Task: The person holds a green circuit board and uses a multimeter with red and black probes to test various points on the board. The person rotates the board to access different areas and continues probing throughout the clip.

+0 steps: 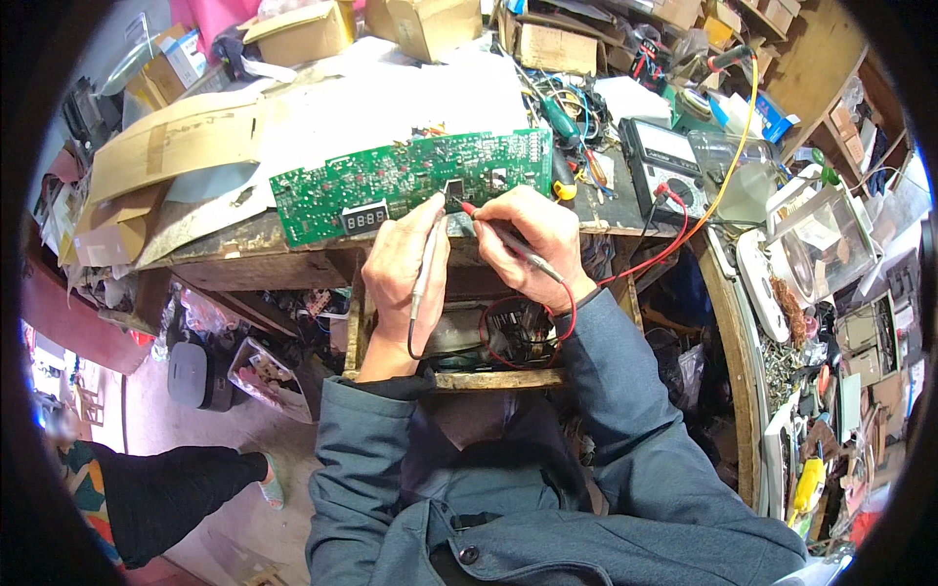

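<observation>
1. Circuit board point(322, 190), long and green, lies on the tabletop point(611, 210) along its near side, mid-scene. A digit display point(365, 217) sits on its near edge, left of the hands.
2. Left hand point(401, 278): fingers clamped on a grey test probe point(427, 262), tip end pointing far, at the middle of the board. Dark lead drops from its near end.
3. Right hand point(532, 234): fingers closed around a second probe point(523, 250), red near the tip, slanting far and left. Both tips meet the area by a small dark component point(454, 188); actual contact too fine to tell.
4. Analog meter point(667, 161), dark case and pale face, stands right of the board. Red lead point(640, 269) runs from it toward the right hand.
5. Between board and meter: green-handled screwdriver point(560, 119), and just nearer, a yellow-and-black handle point(563, 178).
6. Far left: bent cardboard point(186, 137). Right of the meter: a clear container point(733, 176).
7. Near side, below the board: open drawer point(498, 379) with tangled leads inside.
8. Near left, on the floor point(220, 488): another person's leg point(186, 488), dark trousers, sandalled foot.
</observation>
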Tool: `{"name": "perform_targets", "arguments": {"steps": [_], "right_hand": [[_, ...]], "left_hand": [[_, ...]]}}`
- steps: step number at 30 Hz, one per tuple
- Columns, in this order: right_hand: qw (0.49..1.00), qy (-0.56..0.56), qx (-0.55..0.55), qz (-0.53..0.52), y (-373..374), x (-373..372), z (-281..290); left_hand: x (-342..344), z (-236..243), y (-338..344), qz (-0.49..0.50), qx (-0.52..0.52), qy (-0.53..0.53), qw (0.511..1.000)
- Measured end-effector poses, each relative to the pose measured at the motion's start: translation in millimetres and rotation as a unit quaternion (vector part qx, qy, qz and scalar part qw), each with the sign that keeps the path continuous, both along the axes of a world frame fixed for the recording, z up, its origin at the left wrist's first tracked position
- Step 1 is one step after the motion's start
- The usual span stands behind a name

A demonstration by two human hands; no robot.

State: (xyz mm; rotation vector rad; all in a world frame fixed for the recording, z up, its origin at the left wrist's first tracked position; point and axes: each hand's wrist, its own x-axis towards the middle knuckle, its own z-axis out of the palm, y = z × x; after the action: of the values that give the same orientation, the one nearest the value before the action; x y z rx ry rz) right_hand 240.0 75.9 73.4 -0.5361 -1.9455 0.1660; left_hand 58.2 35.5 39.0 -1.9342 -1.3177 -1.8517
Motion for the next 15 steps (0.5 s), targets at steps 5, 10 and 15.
{"name": "perform_targets", "arguments": {"steps": [5,10,15], "right_hand": [[1.0,0.006,-0.008,-0.004,-2.0,-1.5,0.3],[1.0,0.004,-0.003,-0.012,-2.6,-2.2,1.9],[1.0,0.002,0.003,-0.021,-1.2,-1.4,0.9]], "left_hand": [[-1.0,-1.3,1.2,0.0,-0.004,0.004,1.0],[-0.9,-2.2,1.6,0.002,-0.003,0.003,1.0],[-0.2,-2.1,2.7,0.006,0.008,0.012,1.0]]}}
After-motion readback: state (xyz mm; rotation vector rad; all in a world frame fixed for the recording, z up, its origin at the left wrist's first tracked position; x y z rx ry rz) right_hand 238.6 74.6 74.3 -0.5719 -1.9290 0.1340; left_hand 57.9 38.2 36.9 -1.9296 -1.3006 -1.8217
